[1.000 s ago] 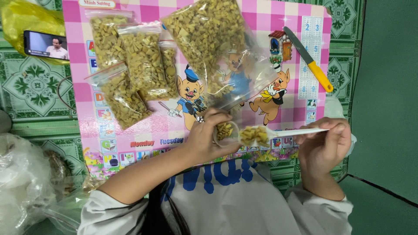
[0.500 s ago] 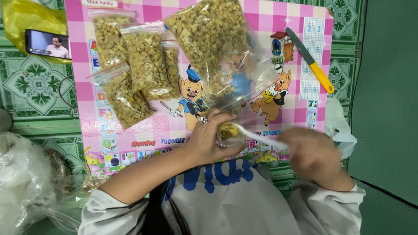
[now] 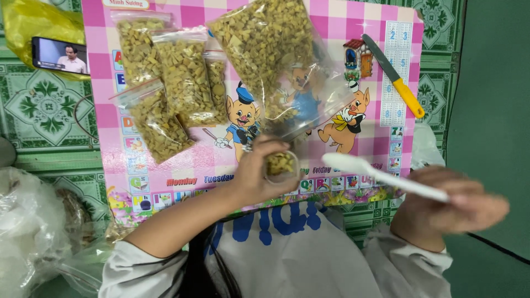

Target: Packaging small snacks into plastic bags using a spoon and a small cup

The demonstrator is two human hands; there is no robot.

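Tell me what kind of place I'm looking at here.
Probably a home floor used as a small packing spot, not a workshop: green patterned floor tiles, a pink children's cartoon mat as the work surface, and a phone propped nearby playing video. Small bags of yellowish pieces lie on the mat.

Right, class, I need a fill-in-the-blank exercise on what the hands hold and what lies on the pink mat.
1. The left hand holds a small clear cup of ____ pieces.
2. The right hand holds a ____ spoon.
3. The knife on the mat has a ____ handle.
4. The spoon's bowl is ____.

Missing words: yellow; white; yellow; empty
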